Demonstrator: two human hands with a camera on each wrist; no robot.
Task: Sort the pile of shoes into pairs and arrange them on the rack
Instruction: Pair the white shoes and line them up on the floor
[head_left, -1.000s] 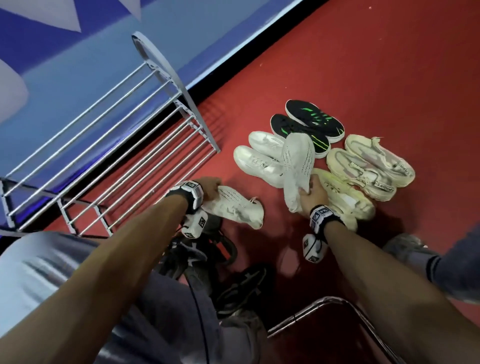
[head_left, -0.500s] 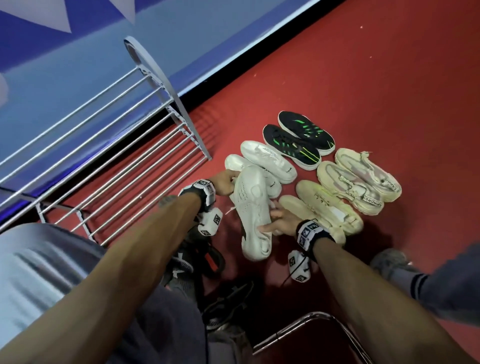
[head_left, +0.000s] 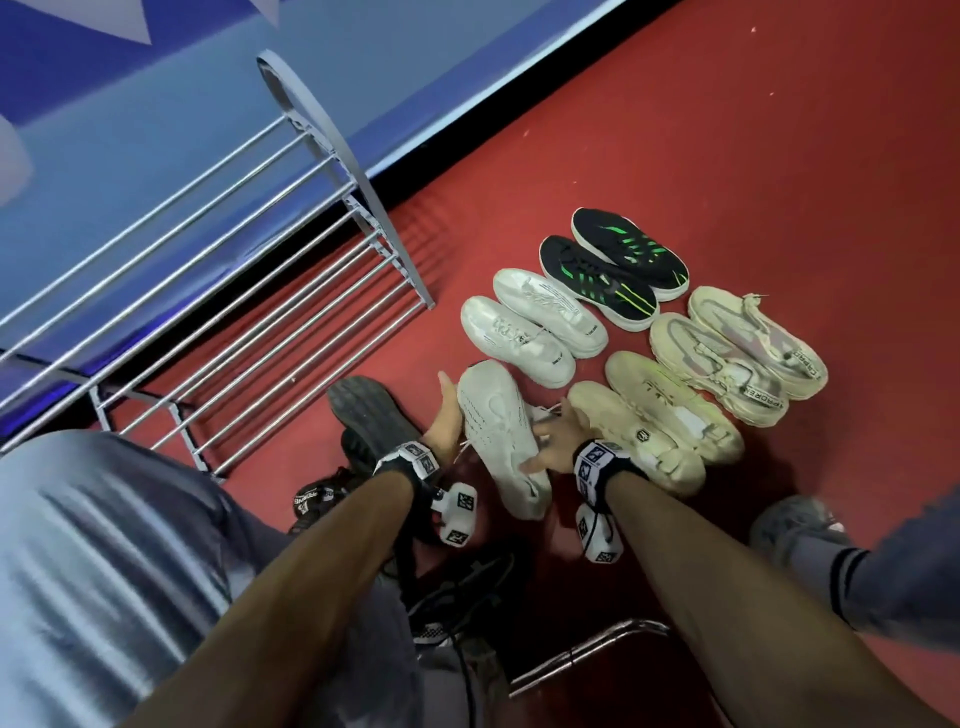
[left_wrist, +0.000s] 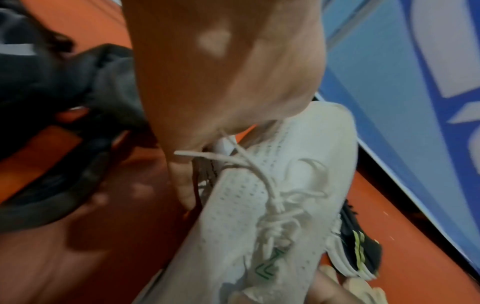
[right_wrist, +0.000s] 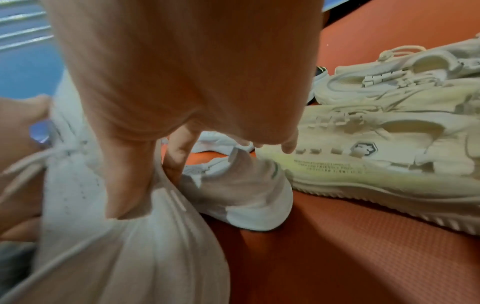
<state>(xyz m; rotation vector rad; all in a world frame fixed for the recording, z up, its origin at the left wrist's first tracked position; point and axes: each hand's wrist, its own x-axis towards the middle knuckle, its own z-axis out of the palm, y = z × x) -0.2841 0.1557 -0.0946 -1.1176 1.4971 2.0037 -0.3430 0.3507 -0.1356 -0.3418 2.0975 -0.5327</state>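
As the white knit shoe (head_left: 498, 441) lies on the red floor (head_left: 727, 156) between our hands, we press our left hand (head_left: 445, 415) flat against one side and touch the other with our right hand (head_left: 558, 441), fingers spread — neither curls round it. It sits just beside the cream pair (head_left: 649, 431), near the rack (head_left: 363, 192).

White mesh sneaker (head_left: 493, 431) lies tilted — white pair (head_left: 540, 327), black-green pair (head_left: 613, 270) and two cream pairs (head_left: 675, 410) lined beside it, rack (head_left: 358, 187) left
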